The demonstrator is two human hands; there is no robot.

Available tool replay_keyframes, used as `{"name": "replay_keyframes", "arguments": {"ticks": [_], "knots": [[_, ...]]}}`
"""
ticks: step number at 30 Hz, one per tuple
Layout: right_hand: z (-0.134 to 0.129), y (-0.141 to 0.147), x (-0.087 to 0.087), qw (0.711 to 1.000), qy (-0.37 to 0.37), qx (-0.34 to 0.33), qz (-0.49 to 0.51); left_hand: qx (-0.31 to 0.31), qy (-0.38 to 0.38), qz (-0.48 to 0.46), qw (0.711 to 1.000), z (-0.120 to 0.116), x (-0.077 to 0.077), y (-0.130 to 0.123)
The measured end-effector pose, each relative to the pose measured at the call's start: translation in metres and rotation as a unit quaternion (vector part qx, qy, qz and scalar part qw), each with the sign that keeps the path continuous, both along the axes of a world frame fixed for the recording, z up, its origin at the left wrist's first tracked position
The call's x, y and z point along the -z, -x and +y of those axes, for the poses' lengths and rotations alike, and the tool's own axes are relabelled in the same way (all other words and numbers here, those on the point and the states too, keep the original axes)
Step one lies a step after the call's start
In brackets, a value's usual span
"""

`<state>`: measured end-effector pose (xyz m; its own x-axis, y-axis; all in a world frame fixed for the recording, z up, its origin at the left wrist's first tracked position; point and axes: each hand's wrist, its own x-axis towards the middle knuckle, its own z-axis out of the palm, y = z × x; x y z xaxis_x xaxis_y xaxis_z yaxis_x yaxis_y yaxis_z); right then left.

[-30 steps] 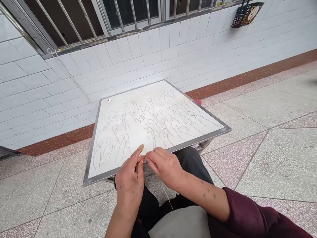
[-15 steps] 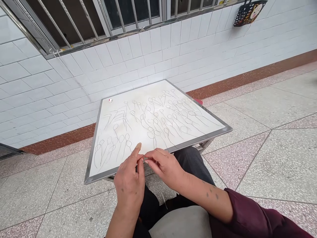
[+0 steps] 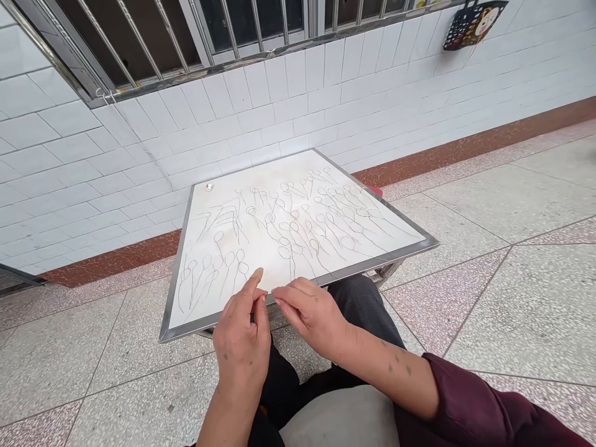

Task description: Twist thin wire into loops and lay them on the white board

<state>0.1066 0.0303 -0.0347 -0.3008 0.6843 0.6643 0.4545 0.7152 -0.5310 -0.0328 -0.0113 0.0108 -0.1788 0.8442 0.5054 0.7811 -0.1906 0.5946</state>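
Over the table's near edge, my left hand pinches thumb against a finger, with the index finger pointing up and away. My right hand is beside it, thumb and index finger pressed together. The fingertips face each other across a small gap; anything held between them is too thin to make out. Beyond the hands, the white table with a grey metal rim carries many thin dark wire-like pieces, most with a round loop at one end. Several bent pieces without clear loops lie at the left.
A small white-and-red object sits at the table's far left corner. Behind stands a white tiled wall with a barred window. A dark basket hangs at upper right. My legs are under the near edge.
My fingertips have moved slightly apart, the left hand shifting a little to the left. A pale thin strand seen above my lap earlier no longer shows. The pieces on the table have not moved.
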Motion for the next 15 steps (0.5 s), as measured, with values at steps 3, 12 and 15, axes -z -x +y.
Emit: {"name": "replay_keyframes", "arguments": {"ticks": [3,12,15], "knots": [[-0.001,0.0,0.002,1.0,-0.027,-0.002,-0.007,0.001,0.003,-0.011,1.0,-0.001,-0.002,0.0],[-0.007,0.004,0.002,0.993,-0.105,0.027,-0.039,0.019,0.039,0.014,0.999,0.002,-0.002,0.007],[-0.01,0.009,0.003,0.989,-0.132,0.041,-0.049,0.022,0.06,0.012,0.998,0.002,-0.003,0.009]]}}
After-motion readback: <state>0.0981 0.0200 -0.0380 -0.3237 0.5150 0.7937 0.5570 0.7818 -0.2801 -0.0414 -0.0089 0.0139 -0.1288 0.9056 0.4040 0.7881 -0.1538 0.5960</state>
